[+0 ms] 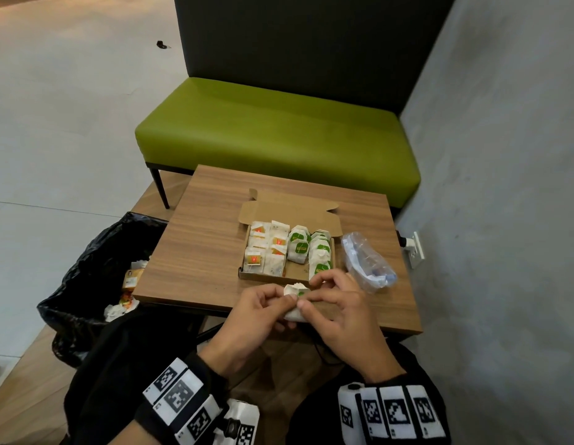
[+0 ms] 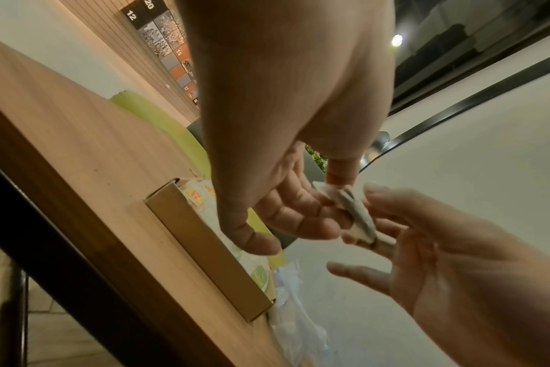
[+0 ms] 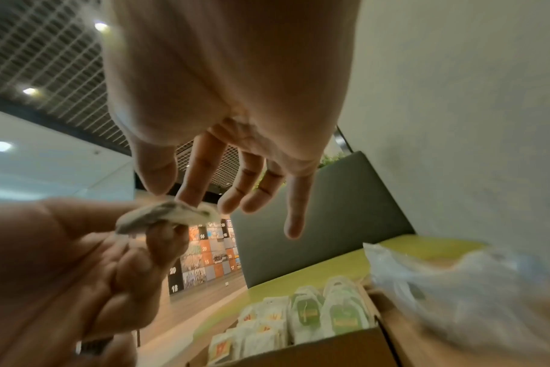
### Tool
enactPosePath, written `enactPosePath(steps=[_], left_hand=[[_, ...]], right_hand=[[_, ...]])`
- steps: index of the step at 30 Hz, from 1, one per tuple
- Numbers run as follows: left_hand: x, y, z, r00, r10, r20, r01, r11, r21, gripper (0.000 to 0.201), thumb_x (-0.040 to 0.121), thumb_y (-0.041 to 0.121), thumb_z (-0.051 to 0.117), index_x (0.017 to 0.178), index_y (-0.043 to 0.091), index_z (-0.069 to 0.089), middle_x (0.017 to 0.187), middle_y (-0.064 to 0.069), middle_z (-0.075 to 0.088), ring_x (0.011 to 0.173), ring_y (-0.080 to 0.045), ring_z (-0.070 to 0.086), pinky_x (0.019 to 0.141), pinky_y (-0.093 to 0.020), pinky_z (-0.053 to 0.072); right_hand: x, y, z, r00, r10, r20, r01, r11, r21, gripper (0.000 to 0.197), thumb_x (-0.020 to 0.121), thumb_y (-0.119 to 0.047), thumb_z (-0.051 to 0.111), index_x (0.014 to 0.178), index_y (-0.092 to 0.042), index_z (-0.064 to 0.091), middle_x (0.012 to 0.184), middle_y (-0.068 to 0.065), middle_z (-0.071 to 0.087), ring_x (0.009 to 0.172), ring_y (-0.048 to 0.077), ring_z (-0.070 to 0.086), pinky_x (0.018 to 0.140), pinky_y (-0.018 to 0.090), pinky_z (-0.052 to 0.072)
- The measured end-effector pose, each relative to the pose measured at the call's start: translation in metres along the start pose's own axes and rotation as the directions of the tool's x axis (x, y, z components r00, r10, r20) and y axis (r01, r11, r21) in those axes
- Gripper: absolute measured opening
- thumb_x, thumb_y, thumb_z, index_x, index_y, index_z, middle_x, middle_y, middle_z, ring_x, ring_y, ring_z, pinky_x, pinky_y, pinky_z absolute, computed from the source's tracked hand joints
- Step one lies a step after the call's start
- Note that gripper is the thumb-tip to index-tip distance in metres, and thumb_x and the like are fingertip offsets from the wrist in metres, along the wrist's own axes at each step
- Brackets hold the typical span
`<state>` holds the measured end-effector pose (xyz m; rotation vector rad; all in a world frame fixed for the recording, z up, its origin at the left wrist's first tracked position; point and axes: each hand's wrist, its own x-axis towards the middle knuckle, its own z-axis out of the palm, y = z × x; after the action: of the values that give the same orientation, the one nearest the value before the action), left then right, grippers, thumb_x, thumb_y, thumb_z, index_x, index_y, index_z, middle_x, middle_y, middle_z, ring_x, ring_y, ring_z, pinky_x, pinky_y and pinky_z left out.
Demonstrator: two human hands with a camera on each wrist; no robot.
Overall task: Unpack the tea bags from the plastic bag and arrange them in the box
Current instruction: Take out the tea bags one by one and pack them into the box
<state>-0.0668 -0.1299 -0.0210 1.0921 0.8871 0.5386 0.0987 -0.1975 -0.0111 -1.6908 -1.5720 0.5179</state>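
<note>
An open cardboard box (image 1: 298,273) on the wooden table (image 1: 199,252) holds rows of tea bags, red-tagged on the left (image 1: 263,248) and green-tagged on the right (image 1: 311,248). In front of the box, over the table's near edge, both hands hold one white tea bag (image 1: 294,288) with a green tag. My left hand (image 1: 287,303) grips it from the left, fingers curled under it. My right hand (image 1: 308,295) pinches its top between thumb and forefinger, the other fingers spread. The same tea bag (image 2: 360,218) (image 3: 163,214) shows in both wrist views. A crumpled clear plastic bag (image 1: 367,261) lies right of the box.
A bin lined with a black bag (image 1: 96,271), holding wrappers, stands left of the table. A green bench (image 1: 279,133) sits behind it. A grey wall (image 1: 504,220) with a socket (image 1: 415,250) closes the right side.
</note>
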Motion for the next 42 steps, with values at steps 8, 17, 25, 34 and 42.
enactPosePath(steps=[8,17,25,34,42], left_hand=[[0.02,0.006,-0.003,0.994,0.109,0.008,-0.109,0.989,0.104,0.01,0.094,0.014,0.063,0.095,0.008,0.071,0.085,-0.004,0.073,0.077,-0.009,0.066,0.066,-0.018,0.05],[0.078,0.031,-0.01,0.926,0.331,0.182,-0.327,0.465,0.822,0.011,0.089,0.03,0.069,0.1,0.029,0.071,0.088,0.012,0.067,0.081,-0.002,0.058,0.07,-0.025,0.047],[0.154,0.036,-0.004,0.95,0.308,0.054,-0.149,0.295,0.944,0.015,0.09,0.032,0.067,0.098,0.023,0.075,0.091,0.003,0.07,0.094,-0.021,0.062,0.081,-0.035,0.043],[0.18,0.011,0.006,0.967,0.251,0.043,-0.05,0.022,0.999,0.016,0.09,0.032,0.065,0.104,0.027,0.067,0.106,0.001,0.07,0.107,-0.023,0.059,0.097,-0.043,0.031],[0.185,0.003,0.01,0.91,0.413,0.026,-0.017,-0.025,1.0,0.02,0.09,0.025,0.064,0.109,0.02,0.067,0.107,-0.002,0.057,0.099,-0.023,0.056,0.089,-0.041,0.036]], right_hand=[[0.007,0.017,0.011,0.918,0.378,0.123,-0.382,0.753,0.536,0.012,0.085,-0.007,0.074,0.096,-0.013,0.072,0.086,0.006,0.076,0.074,0.015,0.071,0.068,0.026,0.057],[0.039,0.043,0.015,0.925,0.373,0.073,-0.362,0.806,0.468,0.007,0.088,-0.012,0.071,0.092,-0.017,0.075,0.084,0.002,0.075,0.073,0.01,0.068,0.071,0.029,0.058],[0.041,0.074,0.008,0.863,0.488,-0.131,-0.4,0.818,0.414,0.009,0.089,-0.019,0.07,0.088,-0.027,0.074,0.084,-0.003,0.075,0.08,0.017,0.07,0.079,0.042,0.06],[0.032,0.088,-0.009,0.836,0.519,-0.175,-0.424,0.815,0.395,0.015,0.091,-0.013,0.068,0.087,-0.027,0.072,0.082,-0.006,0.073,0.073,0.006,0.068,0.074,0.03,0.06],[0.038,0.1,-0.027,0.78,0.517,-0.352,-0.505,0.853,0.134,0.008,0.091,-0.023,0.068,0.098,-0.024,0.072,0.093,-0.013,0.065,0.082,0.007,0.062,0.072,0.03,0.055]])
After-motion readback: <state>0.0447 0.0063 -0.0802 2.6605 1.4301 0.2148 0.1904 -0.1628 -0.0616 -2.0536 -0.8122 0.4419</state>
